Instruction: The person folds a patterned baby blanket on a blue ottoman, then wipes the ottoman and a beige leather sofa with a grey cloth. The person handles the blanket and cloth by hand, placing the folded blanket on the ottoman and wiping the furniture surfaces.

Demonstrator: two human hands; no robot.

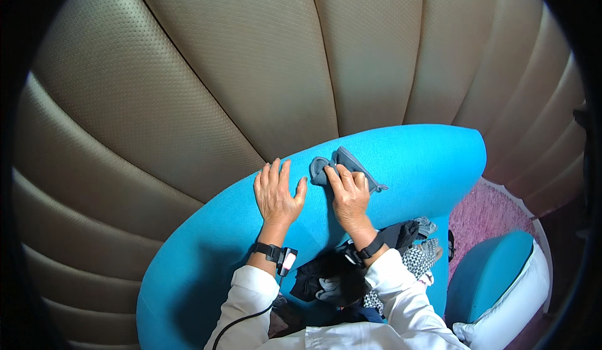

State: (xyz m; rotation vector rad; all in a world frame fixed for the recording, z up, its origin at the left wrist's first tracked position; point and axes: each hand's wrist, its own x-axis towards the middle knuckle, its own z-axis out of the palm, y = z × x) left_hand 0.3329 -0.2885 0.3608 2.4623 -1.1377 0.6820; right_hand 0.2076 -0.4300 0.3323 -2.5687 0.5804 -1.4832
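My left hand (280, 195) lies palm down on the blue fabric backrest (423, 162) of a curved sofa, thumb spread from the fingers and nothing in it. To its right, my right hand (350, 195) grips a bunched grey cloth (360, 164) against the top of the same backrest. The cloth has a seamed edge and a small loop at its right end. Part of it is hidden under my fingers.
Clothes (404, 232) in black, grey and checked fabric lie on the sofa seat below my forearms. A padded tan wall (376, 68) curves behind the backrest. At right are a pink carpet (494, 213) and a blue stool (494, 270) with white fabric over its side.
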